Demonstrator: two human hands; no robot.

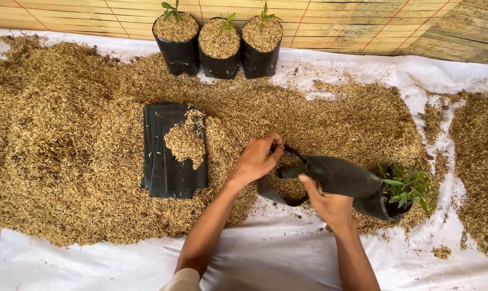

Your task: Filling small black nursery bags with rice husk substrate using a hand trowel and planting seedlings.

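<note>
Near the middle of the husk heap: both hands work on one black bag (344,178) that lies on its side.
Left hand (257,159): the forearm comes up from the lower middle of the view and the wrist bends so the knuckles face up. The fingers are curled tight and pinch the thin black rim of the bag at its open end.
Right hand (330,207): the forearm rises from the bottom edge, palm turned away from the camera. The thumb presses on the top of the bag near its mouth, and the other fingers are tucked under the plastic, so it grips the bag from below.
Bag position: between the two hands, its mouth towards the left hand and its body stretching right, beyond the right hand's fingers. Part of it rests on the husks (77,145) and part on the white sheet (276,253).
Seedling (408,186): green leaves show at the far right end of the bag, well away from both sets of fingers.
Flat bags (166,167): a stack of empty black bags lies left of the left hand, apart from it, with a small pile of husks on top.
Filled bags (220,48): three upright black bags packed with husks, each with a small green shoot, stand in a row against the bamboo wall (362,27) at the top.
</note>
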